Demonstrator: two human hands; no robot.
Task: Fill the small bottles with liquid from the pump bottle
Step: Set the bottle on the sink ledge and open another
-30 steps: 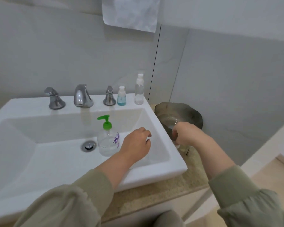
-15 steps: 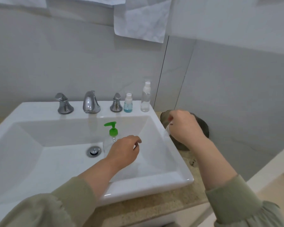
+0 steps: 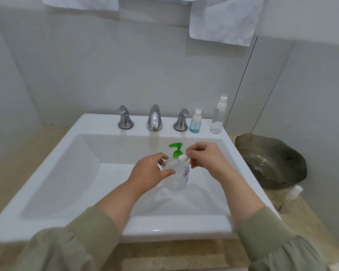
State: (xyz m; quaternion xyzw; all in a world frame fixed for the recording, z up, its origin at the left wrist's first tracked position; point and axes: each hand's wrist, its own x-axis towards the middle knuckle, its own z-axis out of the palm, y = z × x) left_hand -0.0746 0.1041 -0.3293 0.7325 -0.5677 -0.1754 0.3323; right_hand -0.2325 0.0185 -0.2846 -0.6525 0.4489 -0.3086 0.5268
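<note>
Currently logged, grip first.

1. Right hand (image 3: 205, 161): thumb and forefinger pinch a small white cylinder (image 3: 183, 158), held just in front of the pump bottle's neck; whether the two touch I cannot tell.
2. Left hand (image 3: 150, 174): fingers curled round a pale ring-edged piece (image 3: 160, 166). The fingers hide most of it and I cannot identify it. Both hands sit close together over the middle of the basin.
3. Pump bottle (image 3: 177, 178): clear, purple print, green pump head (image 3: 176, 148), upright on the basin floor right behind the hands.
4. Sink (image 3: 106, 122): white, rectangular. On the back ledge, a chrome spout (image 3: 154, 119) between two handles.
5. Back-right corner of that ledge: blue-liquid bottle (image 3: 195, 123), white-capped, with a taller clear spray bottle (image 3: 218, 118) near it, apart.
6. Countertop (image 3: 184, 255), right of the sink: dark wavy dish (image 3: 270, 161), and a white-capped bottle (image 3: 294, 192) just at its front edge.
7. Wall above: white towel (image 3: 221, 18).
</note>
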